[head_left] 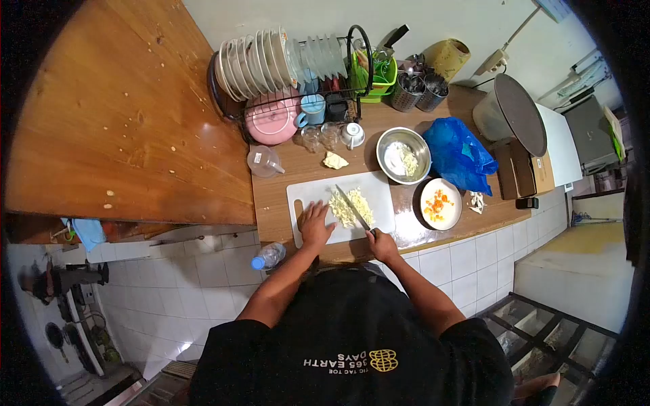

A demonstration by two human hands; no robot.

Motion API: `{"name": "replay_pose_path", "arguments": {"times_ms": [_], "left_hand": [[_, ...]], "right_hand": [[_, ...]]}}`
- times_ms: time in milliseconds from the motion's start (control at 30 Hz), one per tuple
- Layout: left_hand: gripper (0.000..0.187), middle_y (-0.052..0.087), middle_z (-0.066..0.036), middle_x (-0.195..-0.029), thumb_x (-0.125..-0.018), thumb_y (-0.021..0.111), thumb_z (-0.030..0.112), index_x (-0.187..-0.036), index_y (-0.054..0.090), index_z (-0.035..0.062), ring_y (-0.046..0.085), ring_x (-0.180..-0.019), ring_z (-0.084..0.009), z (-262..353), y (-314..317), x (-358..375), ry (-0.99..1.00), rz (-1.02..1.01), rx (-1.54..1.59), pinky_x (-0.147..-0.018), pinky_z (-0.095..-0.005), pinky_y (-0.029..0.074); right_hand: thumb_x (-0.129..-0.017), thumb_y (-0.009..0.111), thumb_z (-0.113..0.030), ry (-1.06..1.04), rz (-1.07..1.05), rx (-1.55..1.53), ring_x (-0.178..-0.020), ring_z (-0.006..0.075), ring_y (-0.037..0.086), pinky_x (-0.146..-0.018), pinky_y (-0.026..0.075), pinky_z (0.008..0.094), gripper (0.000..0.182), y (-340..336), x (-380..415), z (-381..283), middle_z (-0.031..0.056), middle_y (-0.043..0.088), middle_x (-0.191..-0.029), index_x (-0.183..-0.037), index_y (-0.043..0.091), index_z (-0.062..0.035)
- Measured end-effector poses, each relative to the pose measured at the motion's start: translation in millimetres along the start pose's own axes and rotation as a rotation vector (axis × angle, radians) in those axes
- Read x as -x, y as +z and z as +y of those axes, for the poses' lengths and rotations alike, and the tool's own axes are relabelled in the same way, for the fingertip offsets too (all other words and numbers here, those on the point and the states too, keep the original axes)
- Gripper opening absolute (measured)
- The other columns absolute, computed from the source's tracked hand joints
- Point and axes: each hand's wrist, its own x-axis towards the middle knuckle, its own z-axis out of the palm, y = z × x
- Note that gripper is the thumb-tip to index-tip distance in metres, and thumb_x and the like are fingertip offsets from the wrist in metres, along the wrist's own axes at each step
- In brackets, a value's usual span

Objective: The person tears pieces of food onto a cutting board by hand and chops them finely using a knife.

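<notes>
A white cutting board point(308, 191) lies near the table's front edge, with a pile of finely chopped pale vegetable point(359, 203) on its middle. My right hand point(383, 245) is closed round the dark handle of a knife point(349, 201), whose blade rests across the pile and points away to the left. Flat on the board's left part lies my left hand point(315, 224), fingers spread and nothing in them, just beside the chopped pieces. Behind the board sits a larger pale vegetable piece point(334, 160).
A steel bowl point(383, 154) with chopped bits, a plate point(428, 221) of orange pieces and a blue plastic bag point(460, 152) stand to the right. A dish rack point(247, 116) is at the back. A plastic bottle point(273, 254) is near the front left edge.
</notes>
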Motion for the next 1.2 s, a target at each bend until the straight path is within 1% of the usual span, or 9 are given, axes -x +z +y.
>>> {"name": "replay_pose_path", "arguments": {"times_ms": [200,400,467,600,667,700,767,1000,1200], "left_hand": [[0.068,0.044,-0.008,-0.156,-0.081,0.080,0.035,-0.141,0.056,0.0133,0.032,-0.149,-0.0321,0,-1,1,0.012,0.005,0.012,-0.121,-0.0463,0.027],[0.069,0.048,-0.007,-0.153,-0.079,0.081,0.039,-0.140,0.059,0.0155,0.038,-0.146,-0.0319,-3,6,2,0.028,0.080,-0.031,-0.117,-0.0485,0.032],[0.068,0.047,-0.007,-0.154,-0.080,0.081,0.037,-0.140,0.058,0.0147,0.036,-0.147,-0.0320,-2,5,4,0.008,0.052,-0.016,-0.118,-0.0485,0.030],[0.068,0.047,-0.008,-0.154,-0.080,0.081,0.036,-0.140,0.057,0.0139,0.034,-0.148,-0.0321,0,4,2,-0.008,0.042,-0.015,-0.120,-0.0485,0.028],[0.068,0.047,-0.008,-0.154,-0.080,0.080,0.037,-0.140,0.057,0.0139,0.034,-0.148,-0.0324,0,4,3,-0.004,0.041,-0.017,-0.120,-0.0484,0.028],[0.068,0.047,-0.008,-0.154,-0.081,0.080,0.037,-0.140,0.057,0.0139,0.034,-0.148,-0.0326,0,5,2,-0.002,0.039,-0.017,-0.120,-0.0483,0.028],[0.068,0.046,-0.007,-0.155,-0.081,0.080,0.037,-0.141,0.057,0.0140,0.034,-0.148,-0.0324,-3,7,1,0.007,0.046,0.002,-0.120,-0.0482,0.027],[0.068,0.043,-0.007,-0.157,-0.083,0.079,0.037,-0.143,0.056,0.0151,0.031,-0.150,-0.0304,-1,6,3,-0.021,0.024,0.017,-0.121,-0.0474,0.026],[0.069,0.046,-0.007,-0.155,-0.080,0.080,0.038,-0.141,0.058,0.0152,0.036,-0.147,-0.0326,0,8,3,-0.007,0.076,-0.008,-0.118,-0.0503,0.030]], "right_hand": [[-0.103,0.049,-0.045,0.076,0.045,0.129,-0.083,0.0503,0.066,-0.075,0.052,0.0589,0.046,-13,-1,-6,0.0300,0.068,-0.084,-0.102,0.060,0.0000],[-0.102,0.049,-0.045,0.145,-0.054,0.212,-0.092,0.0479,0.068,-0.082,0.052,0.0578,0.046,-12,-8,-10,0.0292,0.070,-0.093,-0.104,0.061,-0.0010],[-0.102,0.049,-0.047,0.148,0.009,0.174,-0.088,0.0487,0.067,-0.079,0.052,0.0577,0.048,-5,-5,-10,0.0305,0.068,-0.084,-0.097,0.063,-0.0017],[-0.103,0.048,-0.047,0.108,0.012,0.085,-0.089,0.0483,0.067,-0.078,0.052,0.0551,0.051,12,-19,18,0.0300,0.068,-0.086,-0.095,0.063,0.0004],[-0.102,0.048,-0.047,0.095,-0.175,-0.030,-0.097,0.0502,0.065,-0.085,0.051,0.0559,0.050,6,-28,27,0.0314,0.068,-0.097,-0.111,0.064,-0.0007],[-0.102,0.048,-0.047,0.093,-0.167,-0.030,-0.097,0.0502,0.065,-0.085,0.051,0.0559,0.050,6,-28,29,0.0314,0.068,-0.097,-0.111,0.064,-0.0007],[-0.102,0.052,-0.045,-0.017,-0.045,-0.112,-0.089,0.0493,0.066,-0.077,0.050,0.0529,0.048,8,-25,36,0.0288,0.068,-0.086,-0.095,0.062,0.0010],[-0.101,0.054,-0.043,-0.001,0.080,0.127,-0.080,0.0510,0.065,-0.071,0.051,0.0588,0.043,-19,-10,2,0.0296,0.067,-0.080,-0.098,0.061,-0.0012],[-0.102,0.052,-0.044,0.060,0.019,0.191,-0.083,0.0495,0.067,-0.075,0.052,0.0587,0.043,-24,-19,-1,0.0294,0.068,-0.084,-0.101,0.062,-0.0025]]}}
